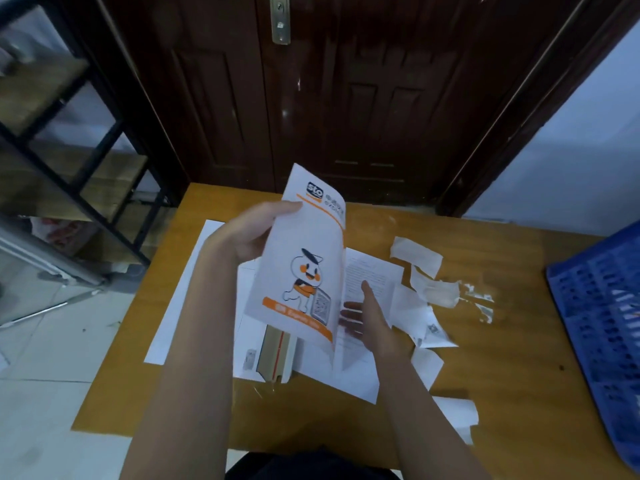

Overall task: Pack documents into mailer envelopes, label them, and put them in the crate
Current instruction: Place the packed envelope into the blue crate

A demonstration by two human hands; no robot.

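A white mailer envelope (pixel 301 258) with an orange band and a cartoon mascot stands tilted above the wooden table (pixel 502 341). My left hand (pixel 249 233) grips its upper left edge, thumb along the top. Its brown flap with a red strip (pixel 277 351) hangs open at the bottom. My right hand (pixel 363 317) lies with straight fingers against a printed document (pixel 367 282) just right of the envelope. The blue crate (pixel 602 306) stands at the table's right edge.
White sheets (pixel 187 289) lie flat under and left of the envelope. Torn label backings and paper scraps (pixel 436 292) are scattered to the right, toward the crate. A dark wooden door (pixel 346 91) is behind the table and a metal shelf (pixel 69 133) at the left.
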